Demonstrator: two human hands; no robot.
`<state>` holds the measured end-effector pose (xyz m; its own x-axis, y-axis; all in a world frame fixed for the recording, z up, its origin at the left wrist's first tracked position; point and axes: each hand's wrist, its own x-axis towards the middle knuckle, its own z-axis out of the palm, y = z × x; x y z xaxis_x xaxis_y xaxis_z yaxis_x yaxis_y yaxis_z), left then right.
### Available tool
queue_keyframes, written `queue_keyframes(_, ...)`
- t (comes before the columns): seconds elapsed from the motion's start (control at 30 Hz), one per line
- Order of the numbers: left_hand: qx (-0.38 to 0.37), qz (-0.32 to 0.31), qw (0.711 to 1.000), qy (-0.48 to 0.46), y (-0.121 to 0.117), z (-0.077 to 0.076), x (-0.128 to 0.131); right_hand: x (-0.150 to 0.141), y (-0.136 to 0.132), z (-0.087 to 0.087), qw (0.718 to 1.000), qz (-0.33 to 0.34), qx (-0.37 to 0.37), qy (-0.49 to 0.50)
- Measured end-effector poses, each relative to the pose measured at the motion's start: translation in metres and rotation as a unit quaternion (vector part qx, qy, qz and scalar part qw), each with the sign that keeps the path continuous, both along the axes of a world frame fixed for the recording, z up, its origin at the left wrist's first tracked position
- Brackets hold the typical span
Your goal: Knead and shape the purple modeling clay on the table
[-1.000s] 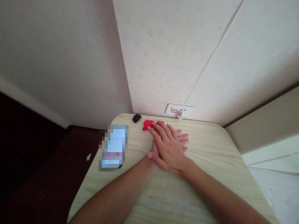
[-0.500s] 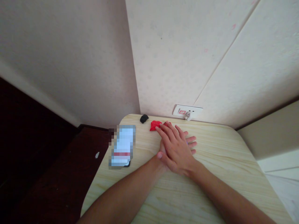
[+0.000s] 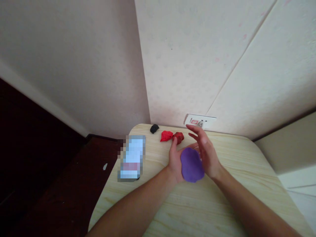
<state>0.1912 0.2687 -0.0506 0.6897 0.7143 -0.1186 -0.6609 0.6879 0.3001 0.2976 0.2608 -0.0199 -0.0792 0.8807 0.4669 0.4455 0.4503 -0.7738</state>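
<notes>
A flattened round piece of purple modelling clay (image 3: 192, 165) lies across the palm of my left hand (image 3: 175, 164), which is turned upward with its thumb raised. Parts of that hand's fingers are hidden behind the clay and the other hand. Just to the right, my right hand (image 3: 206, 152) is lifted on its edge, its fingers stretched and apart. Its palm side faces the clay's right edge; whether it touches there I cannot tell. Beyond the left thumb sit a bright red lump (image 3: 166, 135) and a dark red lump (image 3: 178, 138), side by side.
Farther left on the pale wood-grain table (image 3: 158, 214) is a small black lump (image 3: 154, 128). A phone (image 3: 133, 158) with a lit, blurred screen lies near the left edge. A wall socket (image 3: 200, 121) with something plugged in is just above the table's back edge.
My right hand has come off the left palm and moved right, turning onto its edge. The flat purple clay and the dark red lump, mostly covered before, now show.
</notes>
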Motion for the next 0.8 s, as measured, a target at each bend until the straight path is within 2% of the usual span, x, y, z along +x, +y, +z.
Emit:
queue_keyframes(0.1,-0.033,-0.041,0.998,-0.036,0.001,-0.002,-0.002,0.008,0.008,0.006,0.997,-0.019,-0.013,0.074)
queue_keyframes(0.4,-0.060,-0.041,0.997,0.007,0.001,0.009,-0.003,0.010,0.011,-0.002,0.993,-0.042,-0.054,0.093)
queue_keyframes(0.57,-0.065,-0.045,0.997,0.003,0.001,0.005,-0.002,0.009,0.009,0.001,0.997,-0.042,-0.047,0.035)
queue_keyframes(0.8,-0.065,-0.057,0.995,-0.046,0.003,-0.005,0.001,0.005,0.005,0.007,0.997,-0.019,0.011,-0.071)
